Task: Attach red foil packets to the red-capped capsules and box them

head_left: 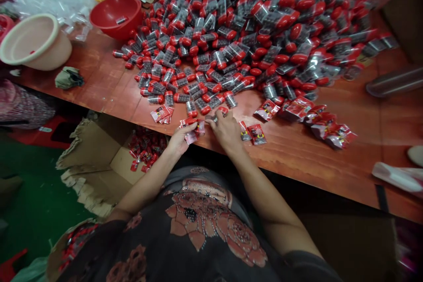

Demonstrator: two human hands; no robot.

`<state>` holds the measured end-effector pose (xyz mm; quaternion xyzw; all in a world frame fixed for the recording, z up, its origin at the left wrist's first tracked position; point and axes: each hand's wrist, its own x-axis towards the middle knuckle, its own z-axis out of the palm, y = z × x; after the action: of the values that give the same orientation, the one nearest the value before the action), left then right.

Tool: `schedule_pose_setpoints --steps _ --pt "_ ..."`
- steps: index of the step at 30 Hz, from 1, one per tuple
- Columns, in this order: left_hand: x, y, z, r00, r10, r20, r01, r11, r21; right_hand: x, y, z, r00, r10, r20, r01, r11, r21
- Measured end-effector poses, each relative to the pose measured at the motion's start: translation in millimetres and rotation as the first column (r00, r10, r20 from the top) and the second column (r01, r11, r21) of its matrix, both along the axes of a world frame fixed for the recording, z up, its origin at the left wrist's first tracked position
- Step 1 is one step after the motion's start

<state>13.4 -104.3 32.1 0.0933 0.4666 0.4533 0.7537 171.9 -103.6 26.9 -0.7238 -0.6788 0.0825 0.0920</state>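
My left hand [181, 137] is closed on a small red printed packet [191, 135] at the front edge of the reddish wooden table [297, 158]. My right hand [225, 129] lies right beside it, fingers curled round a small red-capped clear tube [214, 118] at the edge of the pile. A huge heap of red-capped tubes [251, 31] covers the table beyond my hands. Loose red packets lie to the left [161, 113] and right [257, 134] of my hands, with a larger row further right [317, 124].
A red bowl [116, 14] and a cream basin [35, 41] stand at the far left. A crumpled cloth [68, 77] lies near the edge. An open cardboard box [99, 163] holding red packets sits on the green floor below. Plastic sleeves [396, 81] lie at right.
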Motion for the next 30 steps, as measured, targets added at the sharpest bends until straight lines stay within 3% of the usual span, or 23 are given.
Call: schedule_pose_setpoints --steps 3,6,10,13,17,24,30 --pt "-2 2 4.8 1.0 0.014 -0.003 -0.014 0.999 -0.044 0 -11 -6.4 0.997 0.008 -0.078 -0.006 1.0 0.026" --pt "-4 4 5.7 0.998 0.063 -0.021 -0.065 0.995 -0.075 8 -21 -13.5 0.936 0.009 -0.352 0.018 0.997 0.072" --pt "-5 5 1.6 0.997 0.073 -0.008 -0.074 0.996 -0.05 13 -41 -11.3 0.598 0.01 -0.801 0.101 0.991 0.088" --pt "-3 4 -0.8 0.997 0.068 -0.026 -0.068 0.997 -0.019 7 -55 -0.2 0.474 0.047 -0.879 0.096 0.99 0.105" --pt "1 1 0.9 0.995 0.044 -0.085 -0.043 0.999 0.011 2 -60 9.3 0.443 0.052 -0.895 0.089 0.991 0.102" --pt "1 -2 4.2 0.987 0.028 -0.157 -0.028 1.0 0.003 4 -59 2.0 0.488 0.015 -0.873 0.133 0.987 0.092" --pt "1 -3 1.5 0.976 0.013 -0.217 -0.007 1.0 0.027 1 -62 5.0 0.467 0.011 -0.884 0.115 0.991 0.073"
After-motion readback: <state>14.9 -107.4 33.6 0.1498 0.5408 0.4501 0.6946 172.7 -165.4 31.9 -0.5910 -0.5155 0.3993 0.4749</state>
